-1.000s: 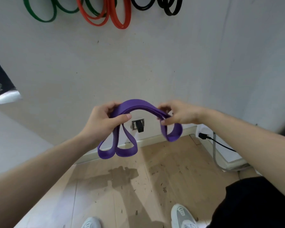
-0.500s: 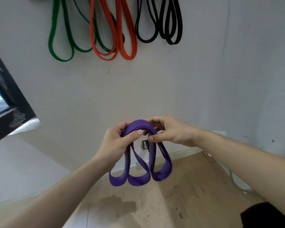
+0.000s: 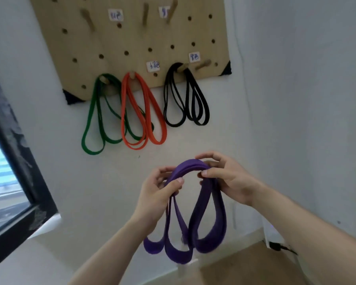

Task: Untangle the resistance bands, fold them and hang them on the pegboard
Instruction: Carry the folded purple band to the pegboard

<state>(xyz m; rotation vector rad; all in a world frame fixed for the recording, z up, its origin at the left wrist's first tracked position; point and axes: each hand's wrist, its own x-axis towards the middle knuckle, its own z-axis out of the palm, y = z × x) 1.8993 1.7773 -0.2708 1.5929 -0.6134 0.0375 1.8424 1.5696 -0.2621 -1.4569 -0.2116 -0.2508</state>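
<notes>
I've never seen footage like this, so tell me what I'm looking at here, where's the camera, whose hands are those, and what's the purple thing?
There is no machine here. The one picture comes from a wide-angle camera worn on a person's head, looking forward and down, so the two bare arms reaching in from the bottom are that person's own. The left hand and right hand together pinch the top of a purple resistance band, folded so several loops hang below. On the wall ahead is a wooden pegboard with pegs and small labels too blurred to read. Three sets of bands already hang from its lower pegs: the green bands, the orange bands and the black bands. A dark window frame shows at the left.
</notes>
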